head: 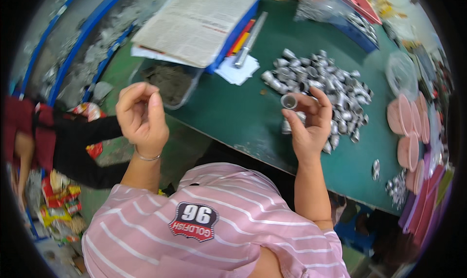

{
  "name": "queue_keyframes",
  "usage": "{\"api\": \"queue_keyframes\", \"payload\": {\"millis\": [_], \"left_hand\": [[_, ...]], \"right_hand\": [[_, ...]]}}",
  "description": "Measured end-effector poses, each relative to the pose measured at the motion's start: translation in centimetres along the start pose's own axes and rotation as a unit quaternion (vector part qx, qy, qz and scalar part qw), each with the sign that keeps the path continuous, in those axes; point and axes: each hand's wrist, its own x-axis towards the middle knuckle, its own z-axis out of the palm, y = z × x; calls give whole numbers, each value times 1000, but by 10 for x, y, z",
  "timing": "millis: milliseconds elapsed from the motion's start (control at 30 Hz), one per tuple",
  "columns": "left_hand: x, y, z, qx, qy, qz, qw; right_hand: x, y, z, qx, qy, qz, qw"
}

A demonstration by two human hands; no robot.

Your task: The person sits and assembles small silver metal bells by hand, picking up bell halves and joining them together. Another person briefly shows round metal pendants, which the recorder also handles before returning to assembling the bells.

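Observation:
My right hand point(310, 126) is raised over the green tabletop point(226, 114). Its thumb and fingers grip a small silver metal pipe fitting point(289, 102), whose round open end faces up. Below the thumb shows another silver metal part point(287, 126); whether it belongs to the held fitting is unclear. Beyond this hand lies a pile of silver metal elbow fittings point(341, 92). My left hand point(144, 114), with a bangle at the wrist, is held up left of the table edge. Its fingers curl and thumb and index tips nearly meet; anything tiny between them cannot be made out.
A clear plastic tub of dark grey material point(169, 83) stands partly under a newspaper point(197, 23). Pens and a metal bar point(250, 41) lie beside it. Pink baskets point(401, 114) and small metal pieces point(397, 188) line the right. At left is another person point(84, 146).

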Motion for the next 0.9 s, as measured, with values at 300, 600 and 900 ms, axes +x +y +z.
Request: {"api": "queue_keyframes", "payload": {"millis": [300,600,900], "left_hand": [[-18,13,57,-151,-79,-26,985],[-42,63,122,-389,-354,-245,814],[-48,84,171,-425,-540,-440,578]], "right_hand": [[-25,-24,-31,84,11,-75,994],[-71,-35,-74,495,147,206,832],[-98,-50,-91,406,247,206,855]]}}
